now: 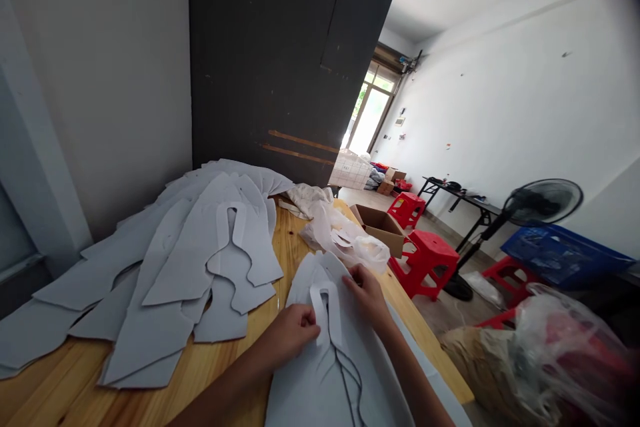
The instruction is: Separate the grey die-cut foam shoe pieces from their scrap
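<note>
A stack of white, garment-shaped cut pieces (pixel 370 373) lies in front of me at the table's near edge. On its top is a U-shaped white strip (pixel 336 313) around a narrow slot, with wavy cut edges running down below it. My left hand (pixel 299 329) is closed, its thumb and fingers pinched at the left leg of this strip. With bent fingers, my right hand (pixel 369 292) grips the upper right edge of the stack. A larger fanned pile of similar white pieces (pixel 170 260) spreads over the left of the table.
The wooden table (pixel 220 373) meets a dark panel (pixel 265 53). Clear plastic bags (pixel 345 237) lie at its far edge, beside an open cardboard box (pixel 383 230). Red stools (pixel 430 260), a fan (pixel 543 200), a blue crate (pixel 560 253) and bagged goods (pixel 565 353) stand to the right.
</note>
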The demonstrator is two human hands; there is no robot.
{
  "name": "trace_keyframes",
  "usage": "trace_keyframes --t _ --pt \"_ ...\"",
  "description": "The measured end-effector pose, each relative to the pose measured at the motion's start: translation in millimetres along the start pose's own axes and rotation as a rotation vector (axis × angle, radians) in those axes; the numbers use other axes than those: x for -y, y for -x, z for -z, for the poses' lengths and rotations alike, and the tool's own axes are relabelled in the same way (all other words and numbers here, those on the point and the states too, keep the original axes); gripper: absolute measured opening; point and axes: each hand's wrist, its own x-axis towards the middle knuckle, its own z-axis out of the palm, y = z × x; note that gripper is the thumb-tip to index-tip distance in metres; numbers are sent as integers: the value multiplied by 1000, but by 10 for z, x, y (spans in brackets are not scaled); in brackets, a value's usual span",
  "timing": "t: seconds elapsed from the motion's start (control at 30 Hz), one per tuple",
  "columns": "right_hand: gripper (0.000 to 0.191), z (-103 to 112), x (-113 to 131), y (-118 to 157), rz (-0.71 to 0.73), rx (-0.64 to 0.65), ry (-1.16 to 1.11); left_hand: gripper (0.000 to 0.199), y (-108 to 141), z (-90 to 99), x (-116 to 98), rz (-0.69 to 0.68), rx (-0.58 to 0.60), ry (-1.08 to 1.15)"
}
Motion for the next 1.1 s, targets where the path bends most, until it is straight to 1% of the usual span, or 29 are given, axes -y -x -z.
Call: trace_keyframes --t 0.13,0.17,0.23,0.3,0.37,0.43,0.5,0.6,0.63,0.73,0.8,0.9,0.97,1.03,1.1 --pt "24 202 4 193 -49 46 -40 11 49 -41 -21 18 63 57" --pt "24 236 2 244 -67 45 -24 13 53 -56 -18 21 77 66" --pt "27 266 4 366 -63 -8 47 14 52 -84 -11 20 93 81" --pt "35 243 22 524 -12 -82 109 15 46 -102 -17 4 92 97" --pt "36 177 51 707 13 -102 99 16 52 -109 -47 -30 85 118" --pt "35 98 84 877 -32 -37 18 18 90 -104 -105 -106 95 156" --pt "37 40 116 989 -51 26 -48 19 164 -90 -179 -236 121 202" --pt "39 35 160 1019 -64 67 -143 18 303 -59 -291 -417 154 250" --pt "35 52 173 1004 -54 78 -169 17 343 -48 -320 -456 169 257" --pt "10 121 209 952 24 133 -212 18 424 -24 -374 -539 246 289" --pt "8 161 233 943 31 148 -257 20 455 -22 -385 -560 272 316" --pt "5 225 286 981 -16 118 -366 29 515 -38 -391 -578 267 352" --pt "3 282 338 1025 -22 103 -429 32 569 -52 -401 -575 312 358" --pt "6 345 402 1073 -19 96 -493 33 612 -66 -413 -555 380 353" --pt "14 401 467 1117 -47 96 -551 36 623 -75 -416 -545 406 363"
